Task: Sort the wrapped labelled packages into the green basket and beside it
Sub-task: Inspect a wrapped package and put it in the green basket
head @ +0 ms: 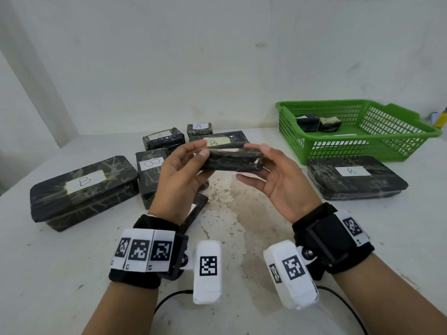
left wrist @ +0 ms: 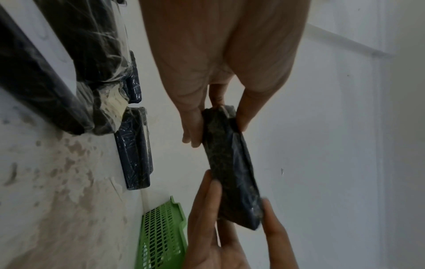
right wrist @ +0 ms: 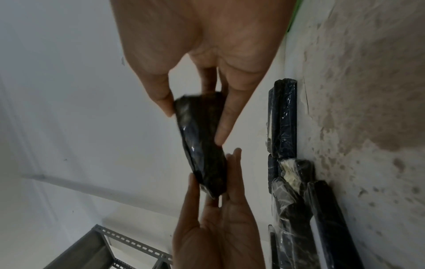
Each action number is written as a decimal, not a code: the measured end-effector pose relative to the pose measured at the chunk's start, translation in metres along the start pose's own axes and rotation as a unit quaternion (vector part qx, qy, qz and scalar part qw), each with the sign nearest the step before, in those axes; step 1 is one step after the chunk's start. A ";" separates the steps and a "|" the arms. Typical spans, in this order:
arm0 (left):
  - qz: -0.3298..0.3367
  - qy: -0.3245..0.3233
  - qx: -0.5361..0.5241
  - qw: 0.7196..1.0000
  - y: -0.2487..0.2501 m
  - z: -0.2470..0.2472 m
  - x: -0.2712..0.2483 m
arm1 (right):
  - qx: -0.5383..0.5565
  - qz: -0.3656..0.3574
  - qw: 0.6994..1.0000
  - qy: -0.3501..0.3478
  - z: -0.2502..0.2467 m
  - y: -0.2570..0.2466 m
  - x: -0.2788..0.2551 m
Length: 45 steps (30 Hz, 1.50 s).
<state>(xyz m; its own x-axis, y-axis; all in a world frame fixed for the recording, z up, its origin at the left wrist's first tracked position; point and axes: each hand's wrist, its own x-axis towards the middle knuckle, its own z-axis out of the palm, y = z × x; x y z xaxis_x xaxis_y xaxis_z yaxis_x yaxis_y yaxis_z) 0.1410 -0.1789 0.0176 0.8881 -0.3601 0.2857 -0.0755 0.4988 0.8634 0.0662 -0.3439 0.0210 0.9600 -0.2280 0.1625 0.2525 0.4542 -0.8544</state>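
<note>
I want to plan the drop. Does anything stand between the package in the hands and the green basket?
Nothing visible does. The held package is above the table, and the way right to the green basket is open; the B package lies low, in front of the basket.

Held package (head: pixel 232 160): label faces away, letter unreadable. Two small packages in green basket (head: pixel 396 141): labels too small to read. Package (head: pixel 194 211) behind left hand (head: pixel 180 175) mostly hidden. Yellow object (head: pixel 439 119) cut off at right edge.

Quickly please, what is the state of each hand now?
Left hand: pinches the left end of the small black plastic-wrapped package.
Right hand: pinches the same package's right end.
</note>
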 end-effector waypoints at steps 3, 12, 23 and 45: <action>-0.007 0.008 -0.006 1.000 0.002 -0.003 0.002 | -0.057 0.003 0.998 -0.037 0.002 -0.003 -0.003; -0.052 0.006 -0.055 0.997 0.002 0.000 0.001 | 0.036 -0.028 0.995 -0.094 0.005 -0.003 -0.004; -0.129 -0.139 0.060 0.980 0.004 0.005 -0.007 | -0.004 -0.123 0.990 -0.072 0.001 0.000 0.001; -0.040 -0.072 0.062 0.995 0.001 0.013 -0.014 | -0.134 -0.156 0.979 -0.007 0.004 0.016 0.000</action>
<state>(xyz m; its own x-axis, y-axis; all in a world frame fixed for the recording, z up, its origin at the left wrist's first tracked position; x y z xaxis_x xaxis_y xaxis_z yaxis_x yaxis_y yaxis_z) 0.1226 -0.1834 0.0197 0.8204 -0.5083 0.2619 -0.0696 0.3659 0.9280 0.0707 -0.3332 0.0094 0.8435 -0.3068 0.4408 0.4942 0.1221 -0.8607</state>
